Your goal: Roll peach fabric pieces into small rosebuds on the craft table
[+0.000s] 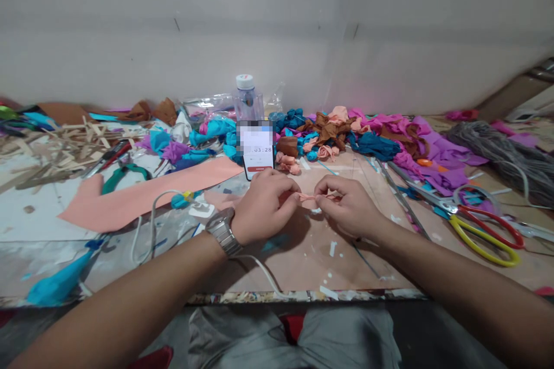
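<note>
Over the middle of the worktable, my left hand (269, 204) and my right hand (346, 204) face each other with thumbs and fingers pinched. A thin twisted strip of peach crepe paper (307, 198) stretches between them, one end in each pinch. Part of the strip is hidden by my fingers. A watch (224, 233) is on my left wrist. Just beyond my left hand a phone (257, 153) stands upright, its screen showing digits. Peach rolled paper flowers (289, 162) lie past the strip, beside the phone.
A long peach paper sheet (160, 193) and green-handled pliers (123, 176) lie left. Scissors (485, 225) with red and yellow handles rest right, near grey yarn (497, 150). A bottle (246, 98) stands behind the phone. A white cable (152, 225) crosses the table. Wood scraps (78, 147) fill the far left.
</note>
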Motion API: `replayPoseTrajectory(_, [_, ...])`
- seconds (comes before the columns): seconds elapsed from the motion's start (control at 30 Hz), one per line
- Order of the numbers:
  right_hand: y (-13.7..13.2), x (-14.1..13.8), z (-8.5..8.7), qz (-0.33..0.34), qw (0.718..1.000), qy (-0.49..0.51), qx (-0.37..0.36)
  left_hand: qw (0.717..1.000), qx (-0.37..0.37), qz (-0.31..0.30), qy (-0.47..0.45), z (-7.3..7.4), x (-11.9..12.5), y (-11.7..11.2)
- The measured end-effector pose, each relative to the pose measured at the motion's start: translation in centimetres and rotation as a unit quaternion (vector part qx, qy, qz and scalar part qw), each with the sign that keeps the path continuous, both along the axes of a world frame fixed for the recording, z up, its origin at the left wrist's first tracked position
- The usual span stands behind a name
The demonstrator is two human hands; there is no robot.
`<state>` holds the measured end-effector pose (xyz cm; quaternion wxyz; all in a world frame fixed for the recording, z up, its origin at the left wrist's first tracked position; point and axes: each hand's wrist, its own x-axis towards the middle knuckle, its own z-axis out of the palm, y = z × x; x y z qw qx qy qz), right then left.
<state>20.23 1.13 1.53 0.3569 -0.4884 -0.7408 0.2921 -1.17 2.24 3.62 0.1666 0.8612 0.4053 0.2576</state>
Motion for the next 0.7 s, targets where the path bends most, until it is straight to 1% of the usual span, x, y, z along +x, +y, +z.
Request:
replayPoseTrajectory(0.1, [0.0, 0.0, 0.08, 0.003, 0.999, -0.018, 0.032, 1.0, -0.007, -0.004, -0.002, 0.08, 0.08, -0.04])
replayPoseTrajectory(0.23, [-0.01, 0.01, 0.2, 0.013, 0.998, -0.025, 0.053, 1.0, -0.019, -0.012, -0.004, 0.13, 0.12, -0.09])
replayPoseTrajectory(0.53, [0.04, 0.11, 0.01, 0.022, 0.997, -0.045, 0.058, 1.0, -0.022, -0.015, -0.005, 0.0, 0.19, -0.06])
replayPoseTrajectory(0.7, [0.13, 0.16, 0.0, 0.046, 0.996, -0.063, 0.053, 1.0, -0.02, -0.012, 0.004, -0.17, 0.2, -0.03])
